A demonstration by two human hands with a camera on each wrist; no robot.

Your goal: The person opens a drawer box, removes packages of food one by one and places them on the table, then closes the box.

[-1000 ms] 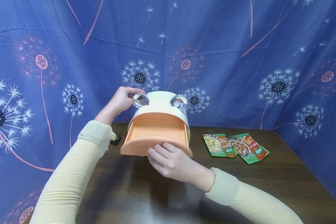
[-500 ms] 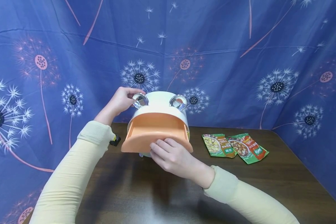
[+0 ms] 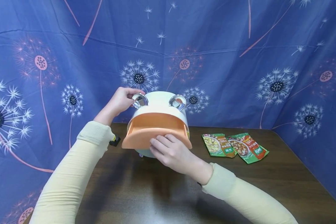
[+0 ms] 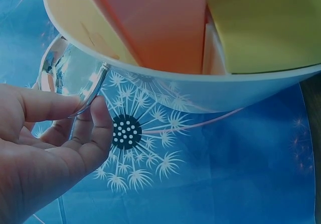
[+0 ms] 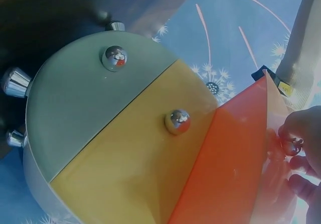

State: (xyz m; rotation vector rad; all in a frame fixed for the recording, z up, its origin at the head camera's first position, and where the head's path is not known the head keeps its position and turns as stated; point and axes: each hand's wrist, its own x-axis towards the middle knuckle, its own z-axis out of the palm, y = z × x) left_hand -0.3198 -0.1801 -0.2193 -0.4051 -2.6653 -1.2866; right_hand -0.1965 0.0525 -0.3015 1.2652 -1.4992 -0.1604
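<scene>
A white round drawer box point(image 3: 160, 101) stands on the table with two silver ring-like ears on top. My left hand point(image 3: 123, 99) pinches the left silver ear point(image 4: 70, 73) between thumb and fingers. The top orange drawer point(image 3: 145, 138) stands partly pulled out, its inside bare at the front. At its front my right hand point(image 3: 172, 154) pinches the drawer's small metal knob point(image 5: 291, 146). Below, a yellow drawer point(image 5: 125, 169) and a green drawer point(image 5: 95, 98) sit flush in the box, each with a round silver knob.
Two green and orange food packets point(image 3: 219, 145) lie to the right of the box, their edges meeting. The brown wooden table point(image 3: 123, 193) ends at a blue dandelion-print cloth point(image 3: 226, 62) behind. Short silver feet point(image 5: 16, 82) support the box.
The orange drawer has slid a little back into the box, with my right hand moving along with it. More of the green front below shows. My left hand stays on the ear.
</scene>
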